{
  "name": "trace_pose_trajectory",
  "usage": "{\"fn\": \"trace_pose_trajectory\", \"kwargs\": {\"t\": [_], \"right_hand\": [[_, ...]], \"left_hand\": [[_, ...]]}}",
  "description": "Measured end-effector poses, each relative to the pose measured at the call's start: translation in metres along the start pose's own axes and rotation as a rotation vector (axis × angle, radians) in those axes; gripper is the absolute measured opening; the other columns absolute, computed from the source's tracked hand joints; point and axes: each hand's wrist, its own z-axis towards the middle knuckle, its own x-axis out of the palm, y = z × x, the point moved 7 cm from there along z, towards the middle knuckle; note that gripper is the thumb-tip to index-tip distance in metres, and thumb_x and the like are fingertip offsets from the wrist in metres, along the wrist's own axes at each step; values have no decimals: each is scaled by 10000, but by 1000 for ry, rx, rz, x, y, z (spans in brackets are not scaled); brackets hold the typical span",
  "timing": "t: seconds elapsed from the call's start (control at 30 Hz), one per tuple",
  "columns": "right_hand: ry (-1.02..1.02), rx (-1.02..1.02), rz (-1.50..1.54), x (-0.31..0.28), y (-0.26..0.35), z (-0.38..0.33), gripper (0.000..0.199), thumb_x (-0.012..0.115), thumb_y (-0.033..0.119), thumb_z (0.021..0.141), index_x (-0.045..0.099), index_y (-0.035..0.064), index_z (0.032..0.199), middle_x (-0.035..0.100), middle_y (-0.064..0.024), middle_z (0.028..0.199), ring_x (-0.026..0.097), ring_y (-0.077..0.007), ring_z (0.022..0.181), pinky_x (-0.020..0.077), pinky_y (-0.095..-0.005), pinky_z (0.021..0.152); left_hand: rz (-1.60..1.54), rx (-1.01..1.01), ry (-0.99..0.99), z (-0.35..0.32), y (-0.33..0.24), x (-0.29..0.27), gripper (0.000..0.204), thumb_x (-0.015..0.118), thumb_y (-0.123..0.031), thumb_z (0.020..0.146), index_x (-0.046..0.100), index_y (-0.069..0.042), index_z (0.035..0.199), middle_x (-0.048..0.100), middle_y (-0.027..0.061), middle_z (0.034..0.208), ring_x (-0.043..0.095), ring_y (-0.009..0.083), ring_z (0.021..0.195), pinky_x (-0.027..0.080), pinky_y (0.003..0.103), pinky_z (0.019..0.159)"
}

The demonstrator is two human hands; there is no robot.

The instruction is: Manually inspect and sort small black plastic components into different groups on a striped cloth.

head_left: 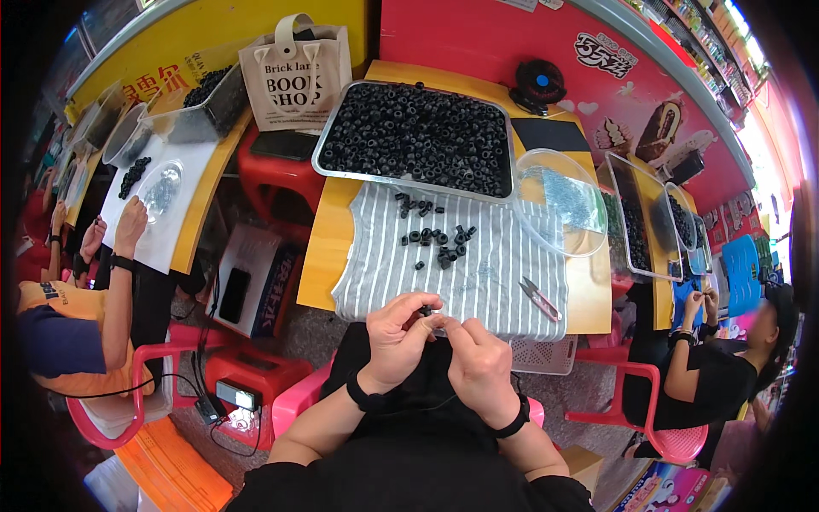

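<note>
Near the table's front edge, my left hand (397, 334) is closed in a pinch around a small black ring-shaped part (426, 311). Close against it, my right hand (483, 367) has its fingertips pressed together; whatever lies between them is too small to make out. Beneath and beyond both hands spreads a grey striped cloth (367, 264). Several loose black ring-shaped parts (446, 254) are scattered on it. Thread snips (541, 300) with a pinkish handle lie on the cloth to the right of my hands.
A metal tray (411, 183) heaped with black parts stands at the back. Right of it is a clear round tub (583, 253) holding a bag of bluish pieces (573, 201). A small black fan (537, 84) sits behind. People work at tables on both sides, one in an orange shirt (72, 311).
</note>
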Motion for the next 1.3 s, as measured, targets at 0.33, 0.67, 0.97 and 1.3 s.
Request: {"fn": "trace_pose_trajectory", "kwargs": {"t": [0.33, 0.67, 0.97, 1.3], "right_hand": [[48, -34, -296, 5, 9, -3, 279, 621, 35, 741, 650, 0, 1016, 571, -93, 782, 616, -240, 576, 485, -346, 479], [106, -71, -511, 15, 14, 1, 247, 627, 96, 743, 651, 17, 976, 574, -76, 759, 611, -203, 548, 465, -304, 425], [-47, 9, 39, 15, -16, 0, 289, 599, -71, 784, 644, -1, 1061, 554, -123, 792, 621, -297, 607, 496, -399, 531], [-48, 83, 142, 19, -20, -3, 260, 596, -87, 833, 651, -9, 1075, 589, -148, 804, 635, -332, 632, 492, -398, 539]], "left_hand": [[49, -13, -41, -3, 2, 8, 158, 709, 53, 864, 699, 34, 1021, 691, 75, 924, 660, 89, 723, 529, 218, 594], [106, 13, -92, -5, 23, 5, 160, 721, 30, 860, 708, 35, 1020, 693, 73, 860, 644, 69, 673, 503, 225, 550], [-113, -103, -20, 5, 12, 4, 298, 685, 59, 889, 683, 11, 1183, 685, 70, 1018, 677, 85, 772, 564, 208, 616], [-49, -67, 1, 7, 11, 3, 223, 688, 62, 889, 672, 22, 1109, 683, 52, 996, 684, 88, 818, 581, 216, 638]]}}
